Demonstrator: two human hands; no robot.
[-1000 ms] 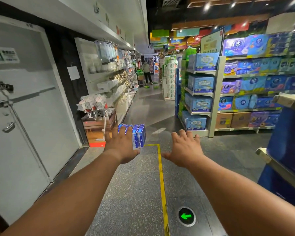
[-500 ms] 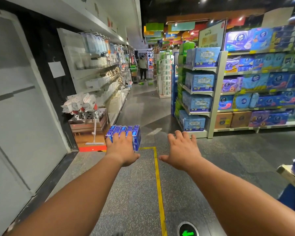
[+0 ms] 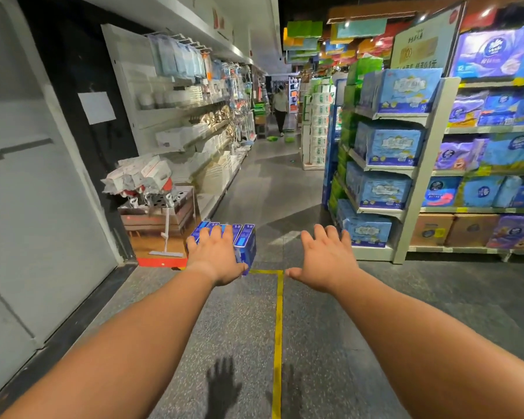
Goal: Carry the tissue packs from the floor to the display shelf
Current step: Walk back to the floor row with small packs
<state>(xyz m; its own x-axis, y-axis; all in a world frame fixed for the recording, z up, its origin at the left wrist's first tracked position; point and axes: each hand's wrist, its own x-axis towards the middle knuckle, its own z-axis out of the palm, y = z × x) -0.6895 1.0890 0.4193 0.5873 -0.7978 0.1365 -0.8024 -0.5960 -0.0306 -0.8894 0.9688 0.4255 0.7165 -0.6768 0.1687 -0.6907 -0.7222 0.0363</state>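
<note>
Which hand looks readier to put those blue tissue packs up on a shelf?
Left, probably. The left hand already grips the blue tissue packs, held up off the floor. The right hand is spread open and holds nothing, so it could only steady them.

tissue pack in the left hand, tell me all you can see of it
The tissue pack is a blue block of several slim packets side by side in glossy film, white labels on their tops. The left hand lies over it, fingers spread across the top and thumb at the near end, holding it above the floor. Print unreadable.
</note>
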